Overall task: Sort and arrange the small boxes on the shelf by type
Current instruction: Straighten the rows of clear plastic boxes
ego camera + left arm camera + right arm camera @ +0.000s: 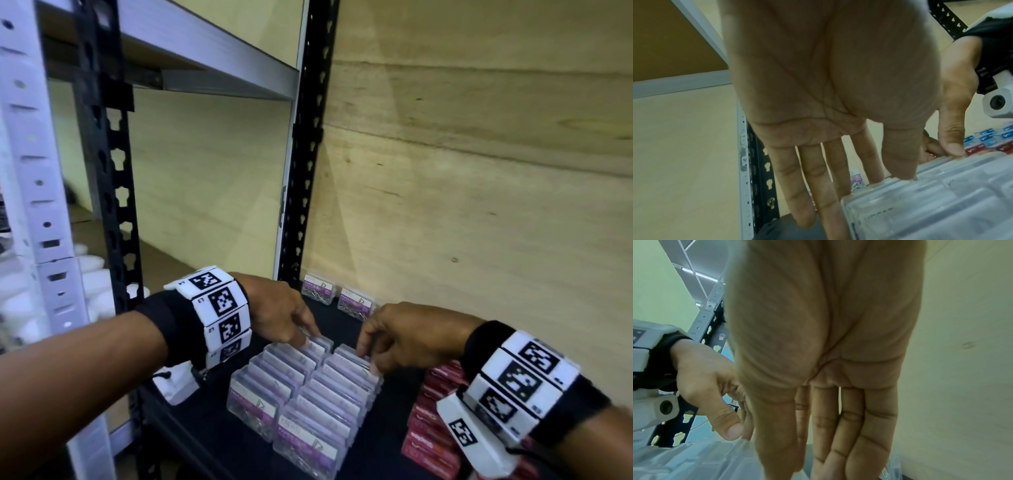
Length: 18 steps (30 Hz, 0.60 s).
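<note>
Clear paper-clip boxes [305,394] in two rows, lower centre of frame, on the black shelf [212,442]. My left hand [277,308] and right hand [407,332] sit at the rows' far end, fingers straight, tips touching the rear boxes. Red boxes [431,421] lower right

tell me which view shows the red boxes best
Head view: the red boxes sit stacked at the shelf's right, partly behind the right wrist. Left wrist view shows a few small ones far off. Right wrist view shows none.
</note>
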### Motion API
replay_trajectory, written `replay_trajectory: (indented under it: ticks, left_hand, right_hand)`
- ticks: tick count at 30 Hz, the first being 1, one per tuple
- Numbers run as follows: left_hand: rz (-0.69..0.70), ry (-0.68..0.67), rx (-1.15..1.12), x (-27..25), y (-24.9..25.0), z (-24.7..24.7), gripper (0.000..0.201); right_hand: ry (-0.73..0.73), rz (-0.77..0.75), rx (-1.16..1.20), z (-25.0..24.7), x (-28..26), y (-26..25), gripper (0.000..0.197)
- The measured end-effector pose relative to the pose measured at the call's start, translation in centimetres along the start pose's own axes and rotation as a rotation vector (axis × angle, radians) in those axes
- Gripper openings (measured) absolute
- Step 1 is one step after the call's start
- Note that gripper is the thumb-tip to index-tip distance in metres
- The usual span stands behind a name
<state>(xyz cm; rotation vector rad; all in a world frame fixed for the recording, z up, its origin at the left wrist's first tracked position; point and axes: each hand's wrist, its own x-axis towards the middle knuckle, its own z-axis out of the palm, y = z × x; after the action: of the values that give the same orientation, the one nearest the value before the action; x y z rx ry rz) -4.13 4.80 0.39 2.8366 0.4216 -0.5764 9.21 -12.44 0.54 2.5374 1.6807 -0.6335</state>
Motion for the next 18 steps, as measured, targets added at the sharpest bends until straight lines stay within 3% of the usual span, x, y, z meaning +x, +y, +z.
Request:
replay_trajectory:
  ticks: [8, 11, 15, 18]
  left_hand:
    - [0.057, -0.011, -0.087, 1.6, -0.8, -1.1, 0.03]
    - [0.059, 0.083, -0.098, 3.2, -1.7, -1.6, 0.031]
    - [0.055, 0.248, -0.094, 6.2, -3.1, -2.2, 0.033]
    - [0.031, 0.331, -0.039, 8.5, -4.1, -2.7, 0.037]
  right_hand:
    - [-0.08, -0.033, 0.04, -0.5, 0.8, 0.7, 0.023]
    - [-0.046, -0.013, 0.027, -1.8, 1.6, 1.2, 0.023]
    - [0.136, 0.053, -0.084, -3.8, 4.0, 2.6, 0.024]
    - [0.164, 0.118, -0.156, -4.6, 6.1, 3.4, 0.032]
